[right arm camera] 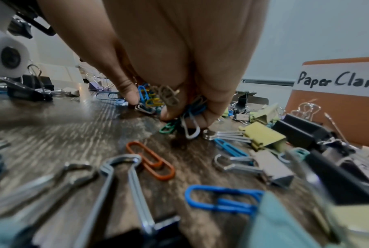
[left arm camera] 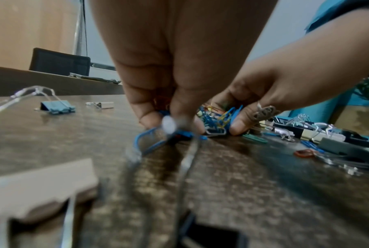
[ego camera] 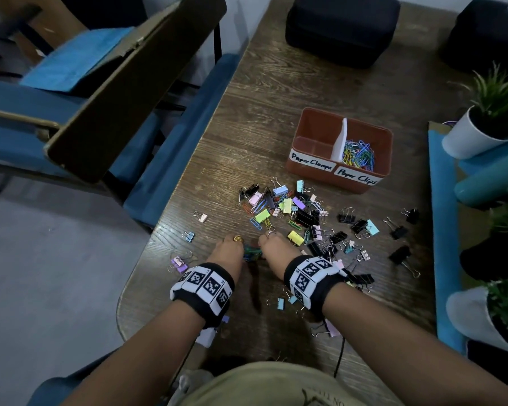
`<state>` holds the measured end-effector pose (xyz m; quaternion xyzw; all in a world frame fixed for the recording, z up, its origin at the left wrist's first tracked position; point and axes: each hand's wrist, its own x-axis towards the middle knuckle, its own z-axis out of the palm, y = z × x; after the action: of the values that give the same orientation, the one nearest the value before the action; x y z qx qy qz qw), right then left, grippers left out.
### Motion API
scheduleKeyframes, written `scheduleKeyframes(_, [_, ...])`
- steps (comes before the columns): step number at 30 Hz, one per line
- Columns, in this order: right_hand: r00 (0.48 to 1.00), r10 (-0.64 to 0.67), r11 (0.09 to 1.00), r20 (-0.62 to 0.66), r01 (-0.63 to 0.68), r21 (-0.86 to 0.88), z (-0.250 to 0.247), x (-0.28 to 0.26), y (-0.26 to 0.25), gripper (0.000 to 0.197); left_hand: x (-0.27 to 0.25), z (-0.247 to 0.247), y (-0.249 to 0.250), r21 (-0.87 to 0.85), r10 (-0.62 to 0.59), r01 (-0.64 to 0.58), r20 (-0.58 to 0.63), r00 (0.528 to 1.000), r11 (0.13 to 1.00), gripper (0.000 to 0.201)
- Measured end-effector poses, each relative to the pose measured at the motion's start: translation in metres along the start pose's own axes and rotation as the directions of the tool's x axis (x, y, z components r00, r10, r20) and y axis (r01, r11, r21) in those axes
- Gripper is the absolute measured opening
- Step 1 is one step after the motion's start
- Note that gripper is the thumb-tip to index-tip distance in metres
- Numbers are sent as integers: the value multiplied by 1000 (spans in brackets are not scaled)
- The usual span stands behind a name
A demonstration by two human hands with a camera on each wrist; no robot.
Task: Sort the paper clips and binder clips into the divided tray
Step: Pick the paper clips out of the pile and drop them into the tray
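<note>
Near the front edge of the wooden bench (ego camera: 276, 92), the left hand (ego camera: 228, 250) and right hand (ego camera: 276, 249) both curl their fingers around one bunch of coloured paper clips (ego camera: 252, 253) lying between them. Beyond lies the mixed heap of binder clips (ego camera: 305, 218). Farther back stands the red divided tray (ego camera: 305, 118), with paper clips in its right compartment.

The tray (ego camera: 339, 177) is showing two white handwritten labels on its front wall. The label toward eight o'clock (ego camera: 312, 164) is reading "Paper Clamps"; the label toward four o'clock (ego camera: 356, 176) is reading "Paper Clips". In the right wrist view the first label (right arm camera: 338, 82) is appearing again, cut off as "Paper Clam". Coded square markers are covering both wristbands (ego camera: 203, 284), with no legible words.
</note>
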<state>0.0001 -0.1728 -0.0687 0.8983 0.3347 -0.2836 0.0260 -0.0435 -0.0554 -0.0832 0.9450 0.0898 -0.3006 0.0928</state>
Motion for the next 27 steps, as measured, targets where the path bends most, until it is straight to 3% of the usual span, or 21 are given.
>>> scheduleKeyframes(3, [999,42,995,9,-42,94,-2,-7,6,38,-1,-7,-1,7,27,-27,30,999,1000,32])
scheduleKeyframes(6, [992,129,916,-11,-115,385,-3,-15,19,33,-6,-22,-2,-9,59,-59,22,998,998,33])
scheduleKeyframes(12, [941,302,756,-156,-136,640,-39,-44,56,11,-22,-78,21,-68,224,-234,-124,967,970,33])
scheduleKeyframes(14, [884,407,702,-231,-141,698,-60,-46,79,9,-20,-101,40,-118,266,-285,-154,952,951,38])
scheduleKeyframes(16, [790,540,643,-290,-165,748,-83,-42,109,11,-10,-126,65,-163,298,-333,-205,932,929,39])
scheduleKeyframes(19, [660,699,529,-274,-219,820,-116,-27,157,12,18,-162,109,-149,374,-419,-253,892,896,41])
scheduleKeyframes(21, [622,748,497,-232,-294,816,-130,-12,185,16,43,-182,141,-135,413,-454,-252,875,881,43])
scheduleKeyframes(24, [625,761,458,-171,-333,824,-131,5,212,27,83,-202,179,-77,426,-451,-217,878,889,44])
scheduleKeyframes(27, [671,726,388,-153,-216,896,-121,7,220,34,114,-205,197,-26,393,-404,-180,902,915,45])
